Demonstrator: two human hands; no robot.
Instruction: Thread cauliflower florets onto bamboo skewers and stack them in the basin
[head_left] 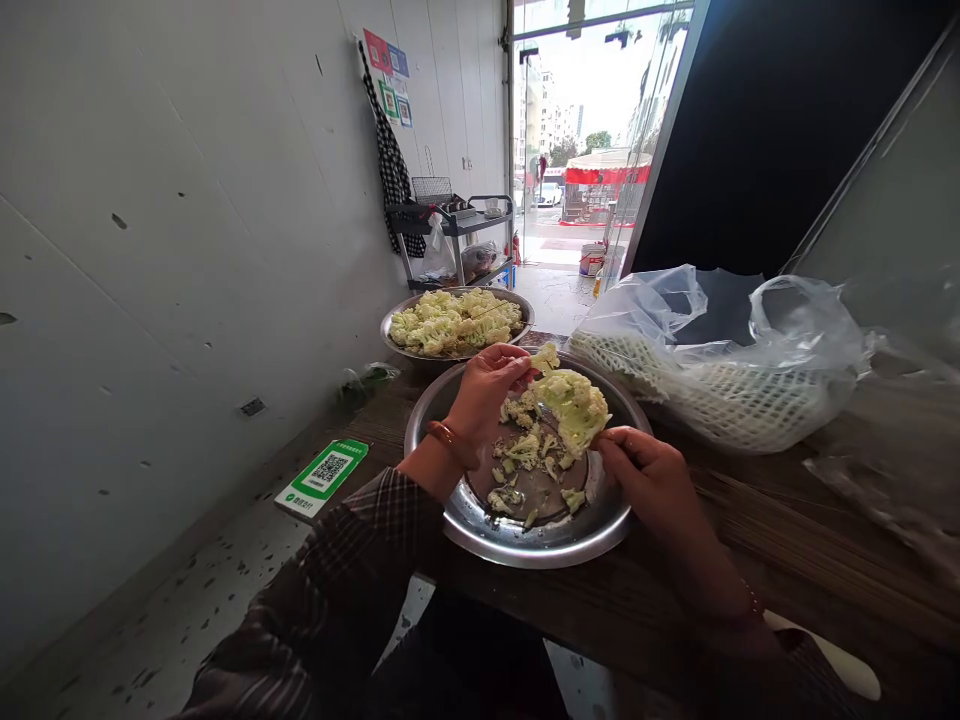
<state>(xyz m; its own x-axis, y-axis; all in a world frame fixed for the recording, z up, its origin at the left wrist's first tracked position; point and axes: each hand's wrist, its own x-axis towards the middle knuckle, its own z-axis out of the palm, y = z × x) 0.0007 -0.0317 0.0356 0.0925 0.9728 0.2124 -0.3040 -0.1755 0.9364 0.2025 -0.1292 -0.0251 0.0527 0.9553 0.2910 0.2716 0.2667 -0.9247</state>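
Note:
My left hand (491, 388) pinches a small cauliflower floret (546, 357) above the far side of a metal basin (525, 556). Close by, a larger cauliflower piece (574, 408) is gripped at its lower right end by my right hand (646, 468). The two pieces are near each other; whether they touch is hard to tell. Inside the basin lie cauliflower scraps (528, 450) and small crumbs. Behind it, a second metal bowl (391, 338) is heaped with cauliflower florets (457, 320).
Clear plastic bags (750, 385) with foam-netted contents stand at the right. Thin sticks (795, 530) lie on the dark wooden table, with a pale handle (832, 660) nearer me. A green QR-code sign (328, 470) is at the left; a cart (457, 225) stands by the wall.

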